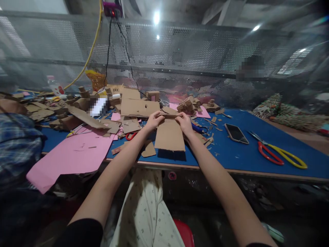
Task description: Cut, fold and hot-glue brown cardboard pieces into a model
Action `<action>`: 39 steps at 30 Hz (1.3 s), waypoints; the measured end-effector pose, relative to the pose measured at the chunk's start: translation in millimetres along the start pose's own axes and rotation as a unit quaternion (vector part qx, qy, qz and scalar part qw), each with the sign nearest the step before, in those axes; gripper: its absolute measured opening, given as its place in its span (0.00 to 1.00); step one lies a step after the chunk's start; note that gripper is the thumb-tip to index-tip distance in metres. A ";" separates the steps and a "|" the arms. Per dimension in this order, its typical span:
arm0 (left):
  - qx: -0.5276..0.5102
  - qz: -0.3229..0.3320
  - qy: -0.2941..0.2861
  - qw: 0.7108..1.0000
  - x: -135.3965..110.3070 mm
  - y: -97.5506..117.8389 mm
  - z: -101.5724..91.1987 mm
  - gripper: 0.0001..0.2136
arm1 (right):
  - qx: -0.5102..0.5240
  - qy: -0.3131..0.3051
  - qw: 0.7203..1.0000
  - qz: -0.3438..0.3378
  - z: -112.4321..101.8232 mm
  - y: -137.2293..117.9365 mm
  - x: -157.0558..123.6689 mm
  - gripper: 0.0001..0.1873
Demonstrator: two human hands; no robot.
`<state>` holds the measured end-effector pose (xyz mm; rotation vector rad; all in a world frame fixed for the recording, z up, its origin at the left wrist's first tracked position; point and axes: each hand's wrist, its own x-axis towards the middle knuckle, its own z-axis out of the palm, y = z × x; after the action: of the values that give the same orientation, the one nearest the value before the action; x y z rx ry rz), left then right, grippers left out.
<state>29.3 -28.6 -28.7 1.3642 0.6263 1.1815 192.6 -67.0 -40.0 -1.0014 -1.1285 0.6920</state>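
A flat brown cardboard piece slants down from my fingers toward the table's front edge, with a shadow beneath it. My left hand pinches its far edge at the left corner. At the right corner, my right hand grips the same edge, fingers closed. A narrow folded strip runs along that edge between the two hands. Just beyond it stands a larger cardboard sheet with a small hole. A small cardboard scrap lies near my left forearm, and a dark blue handle shows beside my right wrist.
On the blue tabletop, a phone and scissors with red and yellow handles lie to the right. Pink paper overhangs the front edge at left. Cardboard scraps cover the back left. A person in a plaid sleeve sits at far left.
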 end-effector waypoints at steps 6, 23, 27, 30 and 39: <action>-0.040 -0.056 -0.070 0.995 -9.4 6.9 0.4 0.18 | 0.039 0.002 0.998 -0.058 -8.2 -4.7 4.8 0.13; 0.006 -0.005 0.000 1.000 1.6 -5.0 -7.1 0.11 | 0.040 -0.085 0.995 0.021 -8.3 -4.7 1.9 0.14; 0.014 -0.022 0.007 1.000 0.1 -3.6 -8.0 0.12 | 0.036 -0.071 0.997 0.013 -3.2 -4.5 -1.3 0.15; 0.000 -0.039 -0.011 0.999 -3.6 0.0 -6.1 0.18 | 0.087 -0.089 0.992 0.032 1.0 -8.4 -6.8 0.18; -0.016 -0.062 -0.041 0.997 -6.1 0.3 -0.4 0.13 | 0.047 -0.067 0.995 0.059 -0.4 -12.0 -7.6 0.10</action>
<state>26.7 -34.0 -30.3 1.3214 0.6220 1.0257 190.3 -78.6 -32.1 -0.9585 -1.1470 0.9109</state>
